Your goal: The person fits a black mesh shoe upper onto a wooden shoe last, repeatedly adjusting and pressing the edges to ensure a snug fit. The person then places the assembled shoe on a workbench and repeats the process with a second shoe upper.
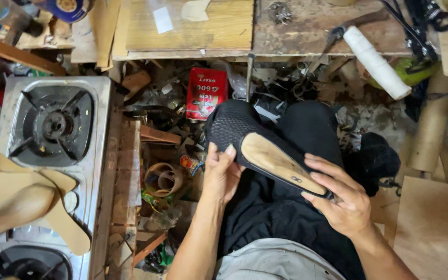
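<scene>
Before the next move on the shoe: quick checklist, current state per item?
1. Left hand on the black mesh shoe: ok, fingers rest on the upper beside the tan insole board.
2. Right hand at the heel end: ok, fingers wrap the edge.
3. Shoe turned bottom up: ok, the board faces the camera.
4. Board seated flush on the bottom: cannot tell, the heel edge is hidden by fingers.
5. Shoe supported: ok, held over the lap in both hands.
6. Spare tan insoles in reach: probably ok, lying on the gas stove on the left hand's side.
</scene>
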The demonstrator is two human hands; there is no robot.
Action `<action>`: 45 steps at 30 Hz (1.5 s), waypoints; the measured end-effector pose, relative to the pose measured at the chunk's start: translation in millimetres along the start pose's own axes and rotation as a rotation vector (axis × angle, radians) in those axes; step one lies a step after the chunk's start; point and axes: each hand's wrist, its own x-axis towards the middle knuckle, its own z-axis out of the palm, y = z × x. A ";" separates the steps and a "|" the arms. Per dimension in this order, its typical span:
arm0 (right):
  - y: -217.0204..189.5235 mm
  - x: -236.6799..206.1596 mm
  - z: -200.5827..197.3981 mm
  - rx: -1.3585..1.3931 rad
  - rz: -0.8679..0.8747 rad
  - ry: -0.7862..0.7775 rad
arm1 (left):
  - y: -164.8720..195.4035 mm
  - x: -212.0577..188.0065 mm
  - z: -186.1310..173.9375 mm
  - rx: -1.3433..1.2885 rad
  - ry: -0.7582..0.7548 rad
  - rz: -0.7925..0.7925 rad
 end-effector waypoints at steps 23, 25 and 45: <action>47.5 -60.1 -24.7 0.114 0.313 0.221 | -16.4 6.8 -17.8 0.218 0.096 -0.138; 49.2 -63.4 -20.0 0.323 0.422 0.334 | -18.1 7.9 -18.7 0.146 0.134 -0.130; 45.8 -16.6 -42.3 1.079 0.868 0.651 | 27.6 22.2 -47.0 1.029 -0.100 0.087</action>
